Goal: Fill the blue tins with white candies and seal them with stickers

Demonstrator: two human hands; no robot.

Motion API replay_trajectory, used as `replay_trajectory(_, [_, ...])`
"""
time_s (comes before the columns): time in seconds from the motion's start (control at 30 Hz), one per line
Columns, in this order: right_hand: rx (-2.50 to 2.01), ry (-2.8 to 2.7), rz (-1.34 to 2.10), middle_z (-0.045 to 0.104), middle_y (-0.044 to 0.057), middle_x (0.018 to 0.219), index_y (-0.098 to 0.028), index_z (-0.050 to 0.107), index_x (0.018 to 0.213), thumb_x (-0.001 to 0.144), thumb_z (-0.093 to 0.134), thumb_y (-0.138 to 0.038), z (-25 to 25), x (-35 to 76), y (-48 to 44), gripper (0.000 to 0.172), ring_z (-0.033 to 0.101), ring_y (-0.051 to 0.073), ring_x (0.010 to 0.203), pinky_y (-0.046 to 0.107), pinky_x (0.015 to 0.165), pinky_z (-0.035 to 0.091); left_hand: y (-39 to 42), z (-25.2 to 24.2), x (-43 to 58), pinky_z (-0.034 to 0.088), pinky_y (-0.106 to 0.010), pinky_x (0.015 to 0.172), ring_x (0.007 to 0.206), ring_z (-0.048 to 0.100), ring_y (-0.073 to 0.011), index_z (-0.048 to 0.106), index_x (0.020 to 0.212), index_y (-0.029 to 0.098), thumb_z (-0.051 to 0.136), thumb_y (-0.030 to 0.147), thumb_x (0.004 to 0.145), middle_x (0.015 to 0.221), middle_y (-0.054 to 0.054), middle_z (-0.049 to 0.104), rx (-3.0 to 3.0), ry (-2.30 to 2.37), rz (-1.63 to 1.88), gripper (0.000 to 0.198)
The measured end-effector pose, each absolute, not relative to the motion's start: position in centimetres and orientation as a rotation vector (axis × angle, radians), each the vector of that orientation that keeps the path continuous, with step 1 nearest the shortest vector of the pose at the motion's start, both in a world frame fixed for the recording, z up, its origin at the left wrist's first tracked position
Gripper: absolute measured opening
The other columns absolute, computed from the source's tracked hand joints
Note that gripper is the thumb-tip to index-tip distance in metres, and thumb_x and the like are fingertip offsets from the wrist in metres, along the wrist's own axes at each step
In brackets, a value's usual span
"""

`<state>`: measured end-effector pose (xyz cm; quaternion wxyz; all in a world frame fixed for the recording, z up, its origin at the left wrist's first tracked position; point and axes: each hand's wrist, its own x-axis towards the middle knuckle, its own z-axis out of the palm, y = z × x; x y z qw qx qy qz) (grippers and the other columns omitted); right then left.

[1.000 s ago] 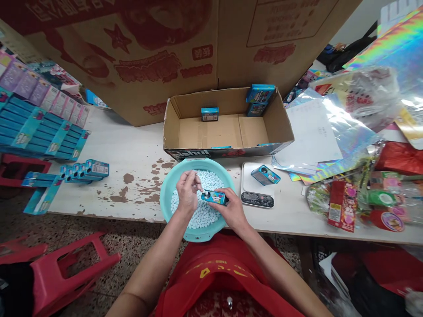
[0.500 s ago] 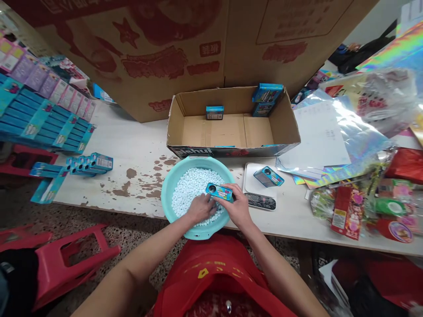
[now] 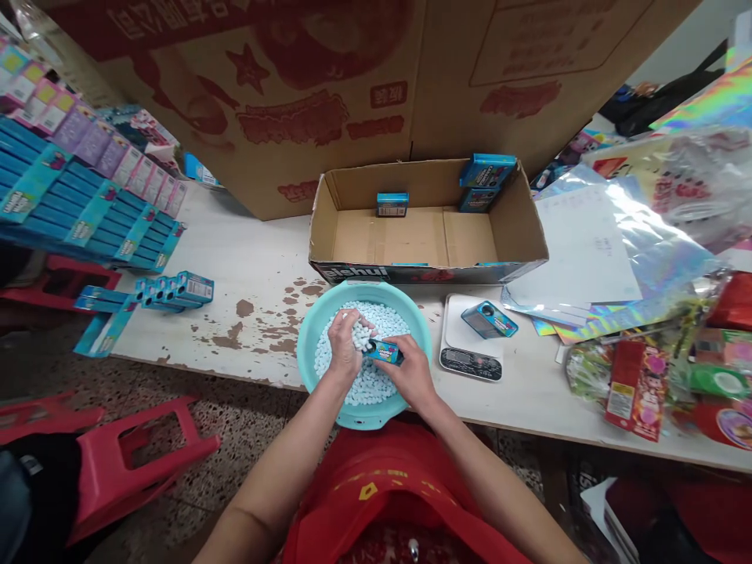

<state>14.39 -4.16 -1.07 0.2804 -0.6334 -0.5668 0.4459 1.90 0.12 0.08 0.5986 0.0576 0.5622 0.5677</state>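
Over a turquoise basin (image 3: 305,345) of small white candies (image 3: 376,392), my left hand (image 3: 345,345) is cupped around a handful of candies. My right hand (image 3: 411,366) grips a small blue candy box (image 3: 383,351), tilted so its round black opening meets the candies in my left palm. Whether candies are passing through the opening I cannot tell. Just right of the basin, another blue box (image 3: 489,319) rests on a white kitchen scale (image 3: 455,333).
Behind the basin stands an open cardboard tray (image 3: 411,235) holding several blue boxes, with a big carton (image 3: 329,102) beyond. At left are stacked blue boxes (image 3: 191,288). Paper sheets (image 3: 587,251) and packaging lie at right. A red stool (image 3: 141,454) stands lower left.
My left hand has come up out of the candies with a handful and turned to the box's opening. The box in my right hand has lowered slightly. The whole view has shifted a little.
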Motion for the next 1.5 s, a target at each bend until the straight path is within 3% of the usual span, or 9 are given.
replay_trajectory(0.37, [-1.666,-1.572,1.178,0.062,0.004,0.092,-0.024,0.064,0.094,0.070,0.070,-0.029,1.0,14.0,-3.5,0.025,0.060,0.022,0.090,0.035,0.079,0.048,0.6,1.1,1.7,0.043,-0.022,0.047,0.049,0.055,-0.0090,0.050,0.067,0.017,0.065,0.034,0.072,0.064,0.002,0.055,0.200,1.324,1.368,0.024])
replay_trajectory(0.57, [-1.655,-1.528,1.232,0.061,0.003,0.089,-0.023,0.065,0.092,0.070,0.070,-0.029,1.3,14.2,-3.9,0.024,0.061,0.022,0.086,0.033,0.076,0.048,0.5,1.6,2.4,0.037,-0.022,0.043,0.044,0.050,-0.0079,0.049,0.061,0.017,0.067,0.039,0.073,0.058,0.003,0.052,0.212,1.306,1.302,0.031])
replay_trajectory(0.83, [-1.640,-1.472,1.229,0.060,0.002,0.088,-0.023,0.064,0.092,0.068,0.071,-0.025,1.6,14.1,-4.2,0.025,0.060,0.020,0.085,0.032,0.076,0.048,0.3,1.9,2.7,0.042,-0.023,0.050,0.049,0.055,-0.0106,0.048,0.054,0.016,0.066,0.045,0.075,0.049,0.003,0.046,0.279,1.341,1.344,0.040])
replay_trajectory(1.07, [-1.634,-1.468,1.161,0.060,0.002,0.089,-0.023,0.064,0.093,0.068,0.071,-0.022,2.4,13.8,-3.9,0.025,0.059,0.020,0.088,0.032,0.079,0.046,0.6,2.5,2.7,0.033,-0.018,0.039,0.043,0.047,-0.0060,0.049,0.061,0.016,0.071,0.049,0.069,0.055,0.004,0.049,0.242,1.374,1.373,0.041])
replay_trajectory(1.27, [-1.622,-1.384,1.238,0.059,0.002,0.087,-0.022,0.065,0.090,0.065,0.074,-0.022,0.1,13.8,-3.7,0.027,0.059,0.020,0.086,0.033,0.078,0.046,1.0,2.0,2.8,0.028,-0.018,0.035,0.038,0.041,-0.0048,0.050,0.060,0.016,0.072,0.053,0.066,0.051,0.005,0.045,0.184,1.381,1.281,0.044])
replay_trajectory(1.5, [-1.526,-1.213,1.329,0.059,0.002,0.092,-0.023,0.065,0.091,0.064,0.077,-0.028,-0.7,14.0,-3.7,0.031,0.058,0.021,0.091,0.034,0.084,0.046,1.2,2.1,2.7,0.043,-0.019,0.047,0.051,0.052,-0.0083,0.049,0.061,0.016,0.071,0.048,0.070,0.055,0.003,0.048,0.270,1.362,1.368,0.039])
